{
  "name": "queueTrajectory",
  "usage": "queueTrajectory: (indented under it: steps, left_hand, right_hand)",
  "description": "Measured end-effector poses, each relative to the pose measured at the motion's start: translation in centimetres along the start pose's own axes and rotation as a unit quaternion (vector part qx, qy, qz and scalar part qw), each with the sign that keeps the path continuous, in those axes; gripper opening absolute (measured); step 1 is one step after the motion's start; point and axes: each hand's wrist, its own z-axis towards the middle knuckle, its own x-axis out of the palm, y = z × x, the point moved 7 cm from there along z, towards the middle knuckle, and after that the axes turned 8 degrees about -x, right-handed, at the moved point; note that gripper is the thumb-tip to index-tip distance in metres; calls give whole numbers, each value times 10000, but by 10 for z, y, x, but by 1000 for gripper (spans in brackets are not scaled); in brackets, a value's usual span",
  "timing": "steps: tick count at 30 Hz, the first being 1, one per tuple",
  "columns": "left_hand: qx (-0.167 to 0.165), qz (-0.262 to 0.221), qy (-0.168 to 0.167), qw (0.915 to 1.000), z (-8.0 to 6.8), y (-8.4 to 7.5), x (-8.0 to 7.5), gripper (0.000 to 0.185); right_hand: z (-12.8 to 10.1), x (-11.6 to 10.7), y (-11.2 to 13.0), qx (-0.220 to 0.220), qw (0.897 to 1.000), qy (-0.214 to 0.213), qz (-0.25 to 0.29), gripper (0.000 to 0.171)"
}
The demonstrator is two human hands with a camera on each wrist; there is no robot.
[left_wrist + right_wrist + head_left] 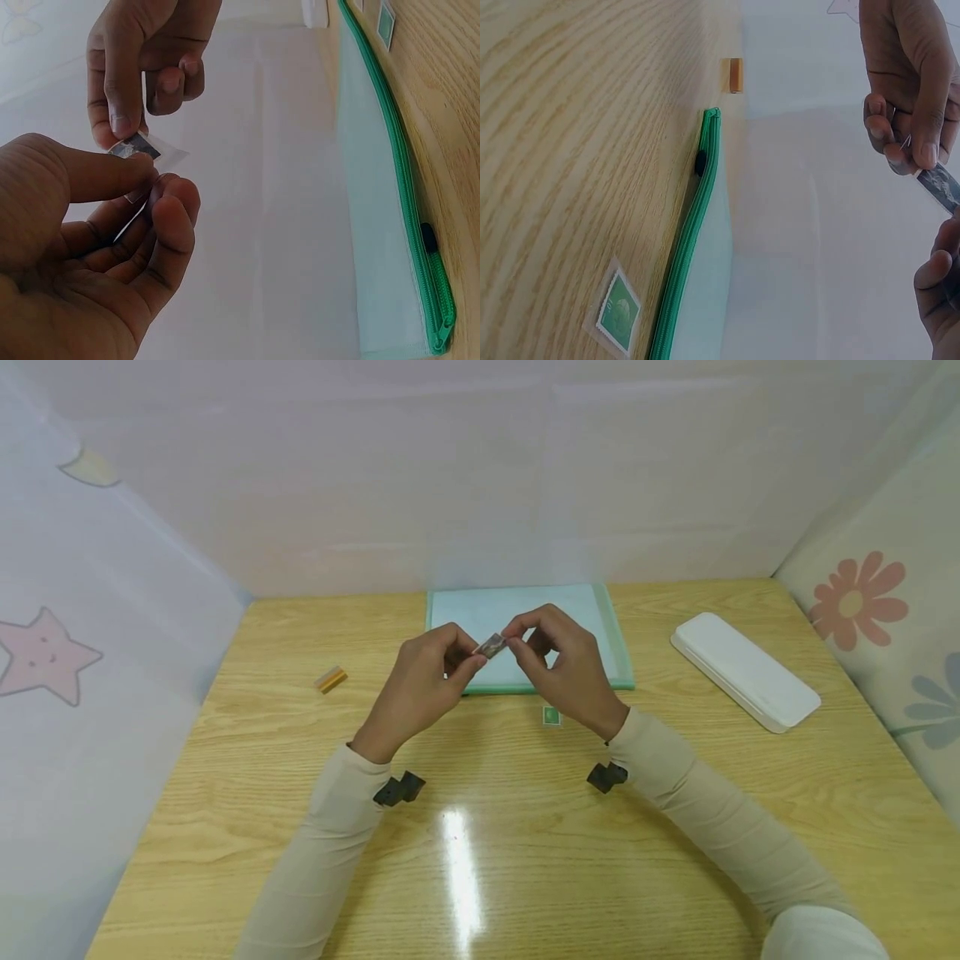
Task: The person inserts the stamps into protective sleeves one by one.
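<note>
A small dark postage stamp [492, 646], with a clear film edge showing in the left wrist view, is held in the air above a pale zip pouch [517, 603]. My left hand [426, 683] pinches its near-left end between thumb and fingers. At the far-right end, my right hand [567, 667] pinches it with thumb and index finger. Fingertips cover part of the stamp in each view. Below the right hand, a green stamp [619, 313] in a clear sleeve lies on the wooden table, close to the pouch's green zip edge [686, 262].
A white, rounded oblong case [742, 668] lies at the right of the table [525, 860]. To the left sits a small orange-and-brown block [331, 680]. Patterned sheets [480, 477] enclose the back and both sides.
</note>
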Motion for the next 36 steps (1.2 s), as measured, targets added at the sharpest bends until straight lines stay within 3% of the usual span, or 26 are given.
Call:
queueTrajectory:
  steps: [15, 22, 36]
  left_hand:
    - [-3, 23, -17, 10000, 2, 1, 1, 8]
    - [-48, 67, -39, 10000, 1, 1, 1, 8]
    - [-75, 71, -36, 9999, 1, 2, 2, 8]
  right_hand:
    - [-4, 5, -5, 1, 9997, 186, -129, 19]
    - [-17, 10, -33, 30, 9992, 403, -46, 15]
    - [-5, 6, -7, 177, 9991, 386, 67, 17]
